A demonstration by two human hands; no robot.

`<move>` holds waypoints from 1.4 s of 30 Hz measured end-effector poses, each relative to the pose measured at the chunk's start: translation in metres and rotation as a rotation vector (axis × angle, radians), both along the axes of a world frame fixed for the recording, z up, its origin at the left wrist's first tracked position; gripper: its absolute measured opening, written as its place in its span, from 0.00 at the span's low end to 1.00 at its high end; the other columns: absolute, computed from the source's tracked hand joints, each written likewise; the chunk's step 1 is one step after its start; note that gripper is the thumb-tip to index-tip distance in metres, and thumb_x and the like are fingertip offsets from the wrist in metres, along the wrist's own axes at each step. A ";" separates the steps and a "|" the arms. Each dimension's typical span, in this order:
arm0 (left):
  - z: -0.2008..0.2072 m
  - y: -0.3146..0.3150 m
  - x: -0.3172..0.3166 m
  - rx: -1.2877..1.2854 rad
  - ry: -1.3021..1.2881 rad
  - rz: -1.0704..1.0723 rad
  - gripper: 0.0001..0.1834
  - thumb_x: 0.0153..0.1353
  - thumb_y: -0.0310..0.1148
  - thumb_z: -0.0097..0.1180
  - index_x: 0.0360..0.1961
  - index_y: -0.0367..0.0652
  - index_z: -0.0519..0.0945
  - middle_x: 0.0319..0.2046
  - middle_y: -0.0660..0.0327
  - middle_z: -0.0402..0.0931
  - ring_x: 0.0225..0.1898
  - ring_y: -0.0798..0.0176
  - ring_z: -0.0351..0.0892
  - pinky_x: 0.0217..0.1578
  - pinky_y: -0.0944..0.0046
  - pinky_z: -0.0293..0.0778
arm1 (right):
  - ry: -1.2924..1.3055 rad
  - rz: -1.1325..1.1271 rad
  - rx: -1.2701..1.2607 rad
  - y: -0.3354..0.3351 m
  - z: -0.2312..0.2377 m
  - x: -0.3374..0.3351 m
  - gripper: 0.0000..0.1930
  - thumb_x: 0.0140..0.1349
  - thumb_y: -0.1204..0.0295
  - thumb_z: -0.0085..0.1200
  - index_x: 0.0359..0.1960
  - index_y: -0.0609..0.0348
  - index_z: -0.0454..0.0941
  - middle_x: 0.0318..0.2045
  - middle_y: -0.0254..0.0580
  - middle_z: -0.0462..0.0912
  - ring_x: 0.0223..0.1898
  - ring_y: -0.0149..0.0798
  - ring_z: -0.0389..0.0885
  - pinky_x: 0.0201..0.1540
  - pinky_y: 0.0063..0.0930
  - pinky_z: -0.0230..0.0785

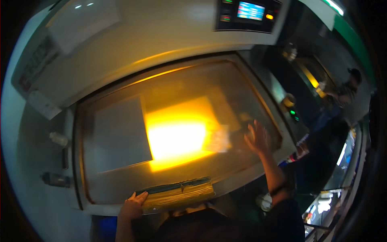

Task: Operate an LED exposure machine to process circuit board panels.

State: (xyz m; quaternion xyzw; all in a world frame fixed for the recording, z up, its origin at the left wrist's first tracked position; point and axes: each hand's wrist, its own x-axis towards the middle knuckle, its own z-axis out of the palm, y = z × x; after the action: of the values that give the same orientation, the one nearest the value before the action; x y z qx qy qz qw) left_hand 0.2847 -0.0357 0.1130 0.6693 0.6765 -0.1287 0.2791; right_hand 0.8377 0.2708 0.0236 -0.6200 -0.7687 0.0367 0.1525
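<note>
My left hand [134,205] lies on the left end of a long yellow bar [179,197] with a dark green strip along its far edge. Its visible fingers are stretched out and a little apart; the thumb is hard to make out. The bar lies along the front edge of a framed glass table [193,170]. Over the right part of this table, my right hand [256,138] spreads its fingers with nothing in them; whether it touches the surface I cannot tell. Bright yellow light [177,137] glows mid-table, beside a grey rectangular sheet [121,135] on the left.
Behind the table rises a pale machine housing [161,30] with a lit control panel [250,15]. A small white bottle [59,139] and a dark cylindrical part [56,180] sit at the left. Another person [344,92] stands farther right at a similar yellow-lit station.
</note>
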 end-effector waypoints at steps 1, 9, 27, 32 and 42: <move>-0.008 -0.008 -0.036 -0.037 -0.001 0.036 0.41 0.51 0.25 0.54 0.69 0.56 0.64 0.69 0.68 0.64 0.66 0.38 0.63 0.61 0.47 0.70 | -0.007 0.103 -0.045 -0.038 0.011 -0.055 0.30 0.62 0.54 0.55 0.62 0.57 0.69 0.72 0.56 0.52 0.74 0.59 0.46 0.70 0.66 0.39; -0.045 0.062 -0.332 0.277 -0.012 -0.049 0.37 0.53 0.27 0.56 0.68 0.47 0.65 0.65 0.51 0.66 0.62 0.43 0.69 0.61 0.50 0.68 | 0.247 -0.258 -0.157 -0.319 0.032 -0.213 0.31 0.56 0.55 0.60 0.62 0.48 0.70 0.72 0.57 0.53 0.74 0.66 0.42 0.71 0.67 0.34; -0.031 0.171 -0.192 0.013 -0.106 -0.300 0.38 0.53 0.36 0.56 0.67 0.42 0.64 0.45 0.43 0.81 0.48 0.42 0.81 0.51 0.48 0.75 | 0.205 0.020 -0.093 -0.238 0.131 -0.310 0.37 0.56 0.59 0.63 0.67 0.45 0.63 0.71 0.55 0.55 0.73 0.60 0.48 0.72 0.60 0.42; 0.049 0.064 -0.121 -0.317 -0.448 0.297 0.37 0.59 0.41 0.55 0.69 0.43 0.61 0.58 0.46 0.73 0.57 0.43 0.73 0.59 0.46 0.68 | 0.055 0.489 -0.342 -0.206 0.107 -0.286 0.38 0.55 0.57 0.64 0.68 0.44 0.63 0.69 0.49 0.61 0.71 0.54 0.56 0.71 0.55 0.49; -0.047 0.036 -0.121 0.118 -0.045 -0.197 0.41 0.54 0.36 0.60 0.71 0.63 0.60 0.68 0.64 0.63 0.63 0.49 0.69 0.61 0.43 0.67 | -0.085 0.758 -0.216 -0.181 0.058 -0.333 0.26 0.63 0.65 0.49 0.65 0.45 0.67 0.66 0.41 0.70 0.64 0.47 0.70 0.67 0.50 0.60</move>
State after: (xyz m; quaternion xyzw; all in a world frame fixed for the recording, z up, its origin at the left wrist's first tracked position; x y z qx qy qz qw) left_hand 0.1635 0.0005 0.0660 0.7507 0.6073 -0.1005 0.2400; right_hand 0.5049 0.0901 0.0811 -0.3058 -0.9404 0.1454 0.0303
